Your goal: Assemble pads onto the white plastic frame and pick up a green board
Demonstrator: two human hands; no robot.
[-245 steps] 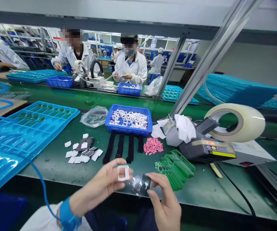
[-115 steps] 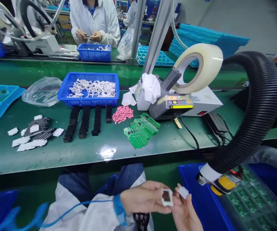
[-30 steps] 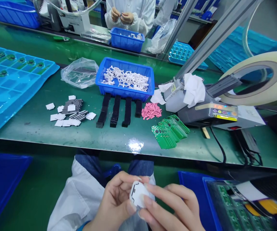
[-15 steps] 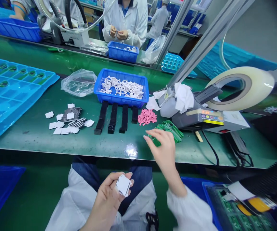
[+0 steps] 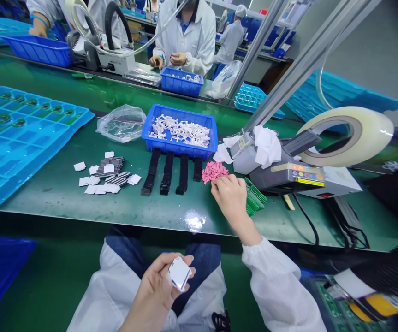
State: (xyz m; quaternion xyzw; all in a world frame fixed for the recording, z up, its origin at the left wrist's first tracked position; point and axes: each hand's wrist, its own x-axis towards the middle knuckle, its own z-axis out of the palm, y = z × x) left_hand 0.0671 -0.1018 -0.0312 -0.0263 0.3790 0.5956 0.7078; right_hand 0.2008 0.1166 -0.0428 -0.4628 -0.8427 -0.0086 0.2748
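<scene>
Piece (image 5: 180,274), white and square, lower centre of frame, left hand (image 5: 155,288) clamped on it. Right hand (image 5: 230,198), right of centre, is at near edge of pink strips (image 5: 215,169); can't tell if it grips one. Green boards (image 5: 254,199) partly hidden by it. Blue bin (image 5: 181,150) beyond, centre of frame.

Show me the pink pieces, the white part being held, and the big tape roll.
Pink pieces (image 5: 214,170), head view: middle of the pile.
White part (image 5: 180,273), head view: its flat face.
Big tape roll (image 5: 374,138), head view: its pale outer side.
</scene>
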